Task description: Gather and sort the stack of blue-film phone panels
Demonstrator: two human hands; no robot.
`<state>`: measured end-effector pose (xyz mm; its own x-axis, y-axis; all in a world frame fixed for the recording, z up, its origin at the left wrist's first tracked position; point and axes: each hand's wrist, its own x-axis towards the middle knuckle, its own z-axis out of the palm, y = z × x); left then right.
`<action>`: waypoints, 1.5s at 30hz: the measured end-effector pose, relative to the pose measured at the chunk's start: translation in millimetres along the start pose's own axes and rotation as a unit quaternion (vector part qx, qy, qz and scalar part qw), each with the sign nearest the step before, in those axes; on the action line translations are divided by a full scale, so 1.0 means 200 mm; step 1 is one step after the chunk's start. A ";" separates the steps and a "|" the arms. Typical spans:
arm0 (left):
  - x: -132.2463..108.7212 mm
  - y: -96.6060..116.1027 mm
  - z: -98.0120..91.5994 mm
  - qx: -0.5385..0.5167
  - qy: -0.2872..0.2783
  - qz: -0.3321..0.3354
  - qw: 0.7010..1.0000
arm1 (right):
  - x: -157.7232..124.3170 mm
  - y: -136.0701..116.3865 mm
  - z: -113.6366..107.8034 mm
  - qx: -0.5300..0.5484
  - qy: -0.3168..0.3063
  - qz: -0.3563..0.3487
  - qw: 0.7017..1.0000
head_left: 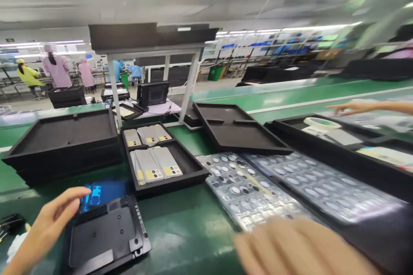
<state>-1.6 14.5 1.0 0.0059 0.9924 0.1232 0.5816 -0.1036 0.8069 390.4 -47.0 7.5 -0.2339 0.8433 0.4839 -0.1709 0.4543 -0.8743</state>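
My left hand (48, 223) reaches in from the lower left, fingers stretched out and holding nothing, its tips over the top left corner of a black fixture plate (106, 236) beside a blue-lit patch (97, 195). My right hand (300, 247) is a blur at the bottom right, in front of a clear blister sheet of small round parts (248, 189); its fingers cannot be made out. A black tray (190, 167) just beyond the fixture holds several grey phone back covers (155, 165).
Stacked black trays (64, 142) stand at the left, another empty one (238, 131) leans at centre. Another person's hand (351, 107) reaches in from the right over a tray with a tape roll (322, 123). A small monitor (152, 93) and white frame stand behind. Workers stand far left.
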 end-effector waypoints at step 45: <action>0.20 -0.69 0.27 -0.157 0.131 -0.055 0.977 | 0.84 1.11 0.71 -0.338 -0.383 0.284 0.812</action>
<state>-39.0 71.4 -136.8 -0.2744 0.9519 0.1366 0.2891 -0.0538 0.9558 177.0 155.0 -100.7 -0.6618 0.6638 -0.3483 0.6757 0.3269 -0.6608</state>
